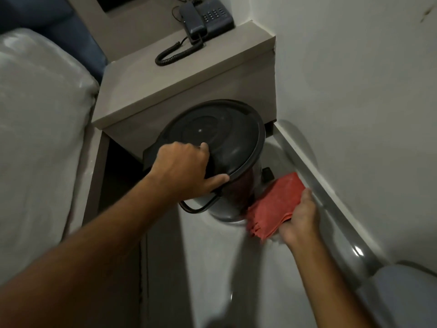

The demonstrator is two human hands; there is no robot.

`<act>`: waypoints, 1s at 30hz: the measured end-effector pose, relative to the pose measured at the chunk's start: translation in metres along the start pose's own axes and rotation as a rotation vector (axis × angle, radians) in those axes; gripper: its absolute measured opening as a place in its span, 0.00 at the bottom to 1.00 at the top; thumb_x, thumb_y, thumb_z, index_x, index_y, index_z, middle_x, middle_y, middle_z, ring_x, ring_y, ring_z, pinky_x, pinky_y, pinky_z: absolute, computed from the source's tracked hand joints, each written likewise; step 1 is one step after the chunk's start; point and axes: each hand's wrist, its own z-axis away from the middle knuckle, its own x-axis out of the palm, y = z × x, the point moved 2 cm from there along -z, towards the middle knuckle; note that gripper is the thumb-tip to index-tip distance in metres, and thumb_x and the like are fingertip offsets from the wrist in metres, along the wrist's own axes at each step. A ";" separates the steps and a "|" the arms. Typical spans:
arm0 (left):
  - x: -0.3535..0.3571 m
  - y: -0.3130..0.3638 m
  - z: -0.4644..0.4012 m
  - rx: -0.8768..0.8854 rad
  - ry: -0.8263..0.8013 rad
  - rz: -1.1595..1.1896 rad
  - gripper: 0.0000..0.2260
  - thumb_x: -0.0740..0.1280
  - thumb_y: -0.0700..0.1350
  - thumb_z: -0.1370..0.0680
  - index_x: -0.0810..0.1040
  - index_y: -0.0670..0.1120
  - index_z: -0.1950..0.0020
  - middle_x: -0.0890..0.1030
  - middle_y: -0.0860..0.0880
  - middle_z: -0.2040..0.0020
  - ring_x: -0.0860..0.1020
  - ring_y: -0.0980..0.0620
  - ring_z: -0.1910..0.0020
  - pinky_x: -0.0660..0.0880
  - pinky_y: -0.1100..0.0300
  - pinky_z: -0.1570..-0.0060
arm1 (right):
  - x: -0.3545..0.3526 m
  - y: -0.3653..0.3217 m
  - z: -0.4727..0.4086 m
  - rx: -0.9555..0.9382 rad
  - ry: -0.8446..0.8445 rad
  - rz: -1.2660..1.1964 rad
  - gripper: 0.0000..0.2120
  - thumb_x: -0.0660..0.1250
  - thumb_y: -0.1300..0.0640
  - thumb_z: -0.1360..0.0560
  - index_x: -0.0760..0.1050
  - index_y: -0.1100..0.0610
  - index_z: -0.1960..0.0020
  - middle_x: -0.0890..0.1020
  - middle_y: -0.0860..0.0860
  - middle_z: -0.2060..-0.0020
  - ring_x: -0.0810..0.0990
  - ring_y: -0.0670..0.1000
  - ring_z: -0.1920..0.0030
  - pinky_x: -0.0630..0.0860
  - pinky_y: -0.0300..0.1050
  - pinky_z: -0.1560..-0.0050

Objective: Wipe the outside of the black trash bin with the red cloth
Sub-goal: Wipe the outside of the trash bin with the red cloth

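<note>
A pale floor (212, 268) meets a white wall (354, 91) in a dim corner. The black trash bin (236, 204), glossy and round, stands under the grey nightstand (189, 74). The left hand (182, 166) grips its domed lid's (217, 136) near rim. The right hand (300, 218) presses the folded red cloth (276, 204) against the bin's right side. The lid hides most of the body.

Dim, flat indoor light. Glare streaks the glossy baseboard (335, 209) at the right edge. My right hand (300, 216) and the red cloth (274, 207) are motion-blurred. Wide-angle distortion bends the frame's edges; corners look soft.
</note>
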 end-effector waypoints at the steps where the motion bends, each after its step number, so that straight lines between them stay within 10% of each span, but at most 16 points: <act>1: 0.004 -0.005 0.003 0.047 0.018 -0.010 0.48 0.41 0.78 0.34 0.73 0.44 0.34 0.82 0.47 0.58 0.80 0.47 0.65 0.74 0.58 0.70 | -0.001 -0.002 0.000 -0.003 0.011 0.001 0.28 0.53 0.37 0.19 0.72 0.57 0.31 0.82 0.55 0.53 0.81 0.56 0.53 0.77 0.56 0.52; 5: 0.017 -0.015 0.017 0.172 -0.133 0.068 0.50 0.61 0.72 0.32 0.54 0.40 0.22 0.67 0.37 0.26 0.66 0.40 0.27 0.69 0.50 0.33 | -0.005 -0.007 -0.001 -0.021 0.049 0.000 0.26 0.55 0.38 0.18 0.72 0.56 0.32 0.82 0.55 0.54 0.82 0.56 0.54 0.78 0.54 0.59; 7: 0.023 -0.016 0.019 0.187 -0.200 0.079 0.54 0.74 0.61 0.33 0.45 0.40 0.21 0.52 0.36 0.20 0.52 0.39 0.22 0.50 0.52 0.27 | -0.007 -0.008 -0.001 -0.016 0.049 0.001 0.24 0.54 0.38 0.19 0.73 0.54 0.35 0.81 0.55 0.54 0.81 0.56 0.54 0.78 0.53 0.61; 9: 0.024 -0.016 0.018 0.164 -0.194 0.082 0.55 0.77 0.55 0.33 0.43 0.42 0.21 0.51 0.36 0.20 0.52 0.39 0.22 0.53 0.51 0.26 | -0.009 -0.009 -0.002 -0.012 0.061 0.002 0.23 0.54 0.37 0.19 0.73 0.53 0.37 0.81 0.55 0.54 0.81 0.56 0.55 0.78 0.52 0.65; 16: 0.003 -0.031 0.011 0.119 -0.090 0.226 0.47 0.72 0.62 0.39 0.64 0.40 0.27 0.76 0.38 0.33 0.81 0.41 0.43 0.80 0.52 0.48 | 0.005 -0.021 0.003 -0.134 -0.084 0.085 0.33 0.51 0.33 0.20 0.65 0.53 0.25 0.78 0.53 0.43 0.81 0.54 0.52 0.79 0.53 0.54; 19: 0.000 -0.051 0.018 0.081 -0.053 0.328 0.45 0.67 0.67 0.40 0.70 0.39 0.31 0.80 0.49 0.58 0.78 0.52 0.68 0.73 0.68 0.66 | 0.037 -0.033 0.020 -0.366 -0.165 0.167 0.31 0.58 0.33 0.24 0.71 0.50 0.29 0.80 0.53 0.37 0.80 0.56 0.39 0.80 0.55 0.43; 23: 0.000 -0.056 0.026 0.072 -0.067 0.385 0.46 0.65 0.68 0.39 0.71 0.36 0.32 0.75 0.55 0.64 0.74 0.57 0.72 0.69 0.69 0.67 | 0.104 -0.036 0.046 -0.644 -0.345 0.506 0.21 0.55 0.36 0.21 0.78 0.44 0.37 0.81 0.39 0.41 0.78 0.41 0.38 0.73 0.36 0.40; 30: 0.002 -0.074 0.029 -0.090 -0.032 0.500 0.33 0.67 0.67 0.41 0.81 0.41 0.51 0.74 0.56 0.76 0.75 0.58 0.77 0.71 0.63 0.78 | 0.171 -0.004 0.014 -0.871 -0.485 1.025 0.26 0.47 0.34 0.20 0.67 0.44 0.29 0.76 0.50 0.35 0.73 0.52 0.34 0.66 0.66 0.32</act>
